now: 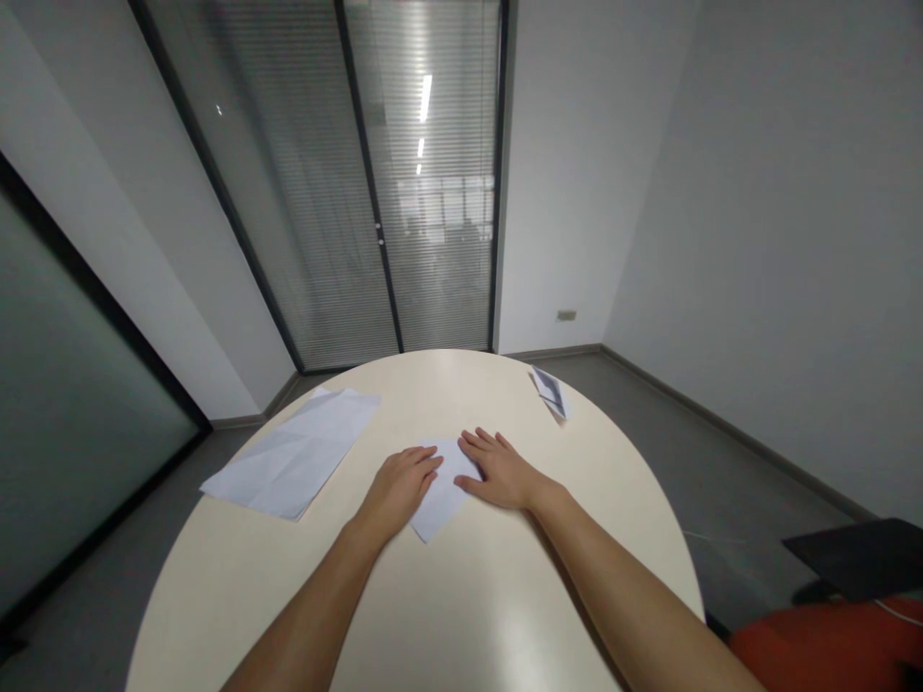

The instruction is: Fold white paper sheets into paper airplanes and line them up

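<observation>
Small white folded-looking paper piece (438,498): lies flat near the middle of the round, cream, smooth-topped table (447,615), one corner pointing toward the wearer. Left hand (404,485): open, palm down, fingers over the paper's left side, gripping nothing. Right hand (503,473): open, palm down, fingers spread, fingertips and thumb at its right edge; no pinch. Contact pressure cannot be told.

Surroundings: large creased white paper sheets (292,457) at the table's left edge; small folded white paper shape (551,393) near the far right edge, partly raised.

Handling (judged): very light, thin, fairly soft, stiffer along any fold; likely to slide on the smooth top, easily creased or torn. Best hold: one flat hand as anchor, the other taking an edge or the near corner between thumb and forefinger.

Markings: no brand, label or legible writing found. The far folded piece shows a greyish area, possibly shadow or print; too small to tell.
</observation>
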Available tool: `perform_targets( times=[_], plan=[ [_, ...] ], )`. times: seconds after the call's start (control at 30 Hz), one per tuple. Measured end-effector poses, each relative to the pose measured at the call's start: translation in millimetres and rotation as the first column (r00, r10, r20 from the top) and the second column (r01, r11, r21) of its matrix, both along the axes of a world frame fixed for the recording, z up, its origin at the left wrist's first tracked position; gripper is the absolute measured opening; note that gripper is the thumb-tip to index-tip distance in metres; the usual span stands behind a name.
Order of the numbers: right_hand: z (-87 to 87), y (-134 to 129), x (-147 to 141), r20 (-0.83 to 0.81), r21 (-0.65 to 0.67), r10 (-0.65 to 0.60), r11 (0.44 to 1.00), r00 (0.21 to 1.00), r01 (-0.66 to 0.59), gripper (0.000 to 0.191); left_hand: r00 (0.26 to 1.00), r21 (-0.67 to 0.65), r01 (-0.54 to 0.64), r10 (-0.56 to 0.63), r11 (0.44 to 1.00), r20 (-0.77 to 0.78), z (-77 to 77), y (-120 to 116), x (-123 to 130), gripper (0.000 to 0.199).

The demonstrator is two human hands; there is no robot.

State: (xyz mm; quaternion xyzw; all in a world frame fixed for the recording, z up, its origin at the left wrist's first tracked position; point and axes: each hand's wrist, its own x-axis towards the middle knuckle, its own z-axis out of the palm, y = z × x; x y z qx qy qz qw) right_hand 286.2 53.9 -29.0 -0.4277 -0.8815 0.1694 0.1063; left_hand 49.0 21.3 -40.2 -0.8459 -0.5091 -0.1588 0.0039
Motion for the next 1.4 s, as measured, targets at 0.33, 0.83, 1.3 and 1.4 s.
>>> perform_targets(
  times=[0.33,0.83,1.3,1.4],
  plan=[
    [1.3,3.2,0.3,-0.036,-0.014,0.135,0.991,0.990,-0.135,0.091,1.000,-0.015,-0.029,0.029,0.999,0.004,-2.8,4.2,-4.0,0.037],
    [-0.3,3.7,-2.0,-0.046,0.008,0.142,0.990,0.989,-0.141,0.095,0.977,0.018,-0.028,0.024,0.999,0.211,0.2,-3.5,4.9,0.034],
    [-6.3,6.1,-0.9,-0.029,0.095,0.036,0.995,0.999,-0.033,0.085,0.989,-0.058,0.079,-0.071,0.995,0.131,-6.8,-9.3,7.0,0.059],
    [-7.0,7.2,-0.1,-0.016,0.105,0.032,0.994,0.999,-0.030,0.083,0.985,-0.042,0.103,-0.096,0.994,0.143,-8.5,-8.0,6.4,0.055]
  ],
)
